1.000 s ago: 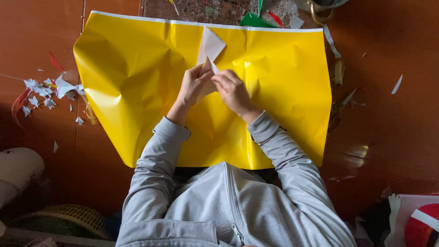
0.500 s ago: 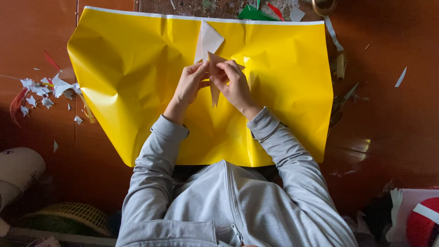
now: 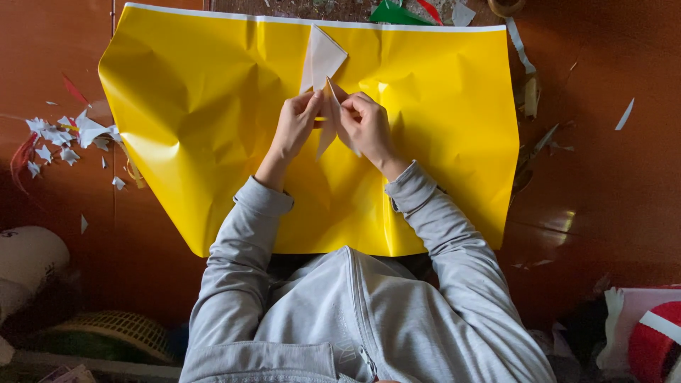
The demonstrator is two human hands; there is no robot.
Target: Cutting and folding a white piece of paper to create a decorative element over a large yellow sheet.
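Note:
A large crumpled yellow sheet (image 3: 198, 113) lies spread on the reddish-brown wooden surface. Above its middle, my left hand (image 3: 294, 128) and my right hand (image 3: 365, 124) together pinch a small folded piece of white paper (image 3: 328, 128), a narrow pointed shape standing between the fingers. A second white folded piece (image 3: 323, 57), kite-shaped, lies flat on the yellow sheet just beyond my hands. Both arms wear grey sleeves.
White paper scraps (image 3: 64, 135) and red slivers lie left of the sheet. Green and red bits (image 3: 397, 10) sit at the far edge, more strips (image 3: 528, 92) on the right. A woven basket (image 3: 120, 330) sits near left, a red and white object (image 3: 652, 333) near right.
The small white piece has been raised and turned so it now stands as a long narrow point between both hands. The hands have shifted slightly toward me.

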